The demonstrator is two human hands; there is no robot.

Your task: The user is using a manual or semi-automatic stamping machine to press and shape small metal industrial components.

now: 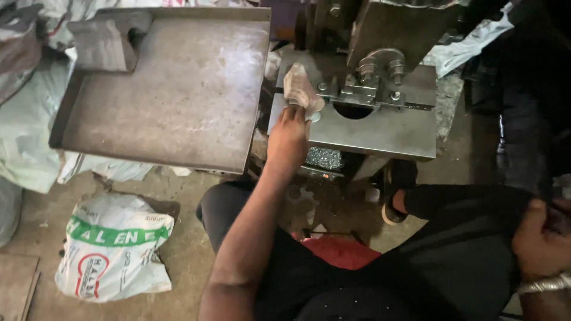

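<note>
Left hand (289,135): reaching forward over the press bed, fingers curling shut round a soiled, crumpled rag (297,87); the rag is sticking up past the fingertips and pressing against the machine.

Right hand (538,241): resting low at the right edge on a dark trouser leg, a metal bangle (544,284) sitting at the wrist; how far its fingers are bending cannot be told, and nothing is showing in its grasp.

Press bed (380,131): flat grey steel plate lying directly under the left fingers, with a round hole (353,110) opening just to the right of them.

Clamp block with bolts (375,77): standing just beyond the hole, near the rag, under the heavy grey head of the press (398,27).

Steel tray (172,95): wide, shallow, scuffed and stained, sitting well to the left of the left fingers, a chunky metal block (104,41) lying in its far corner.

Floor (184,238): bare, dusty concrete, running beneath the tray.

White sack with green band (113,249): slumping on the floor, well below and left of the fingers.

Pale plastic sheeting (27,125): bunching up left of the tray.

Sandalled foot (395,202): resting under the press bed.
</note>
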